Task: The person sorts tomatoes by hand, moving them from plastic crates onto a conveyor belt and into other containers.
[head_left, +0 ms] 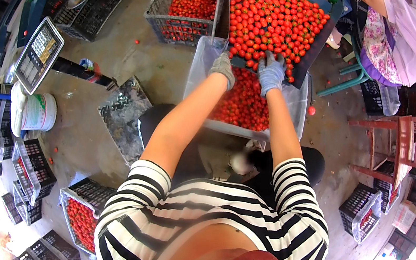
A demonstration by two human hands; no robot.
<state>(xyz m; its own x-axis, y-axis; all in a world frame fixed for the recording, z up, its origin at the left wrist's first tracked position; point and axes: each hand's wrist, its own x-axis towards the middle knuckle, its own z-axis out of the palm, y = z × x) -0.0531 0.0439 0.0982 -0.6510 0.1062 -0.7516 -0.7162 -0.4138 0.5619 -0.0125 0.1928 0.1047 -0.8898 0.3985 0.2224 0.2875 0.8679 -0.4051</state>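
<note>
My left hand (222, 70), in a grey glove, is closed on the lower left edge of a dark sloping tray (311, 48) spread with red cherry tomatoes (272, 14). My right hand (270, 76), in a bluish-grey glove, rests at the tray's lower lip, fingers apart and touching the tomatoes there. Beneath both hands sits a translucent plastic-lined bin (194, 96) containing a deep layer of tomatoes (243, 106). Just left of the tray stands a black crate (154, 19) partly filled with more tomatoes.
A scale (38, 53) and white bucket (39, 112) stand at left, near a metal plate (122, 115). Crates (35, 169) line the lower left, one (81, 218) holding tomatoes. A co-worker (401, 40) sits upper right. A wooden chair (401, 152) and crate (358, 212) are at right.
</note>
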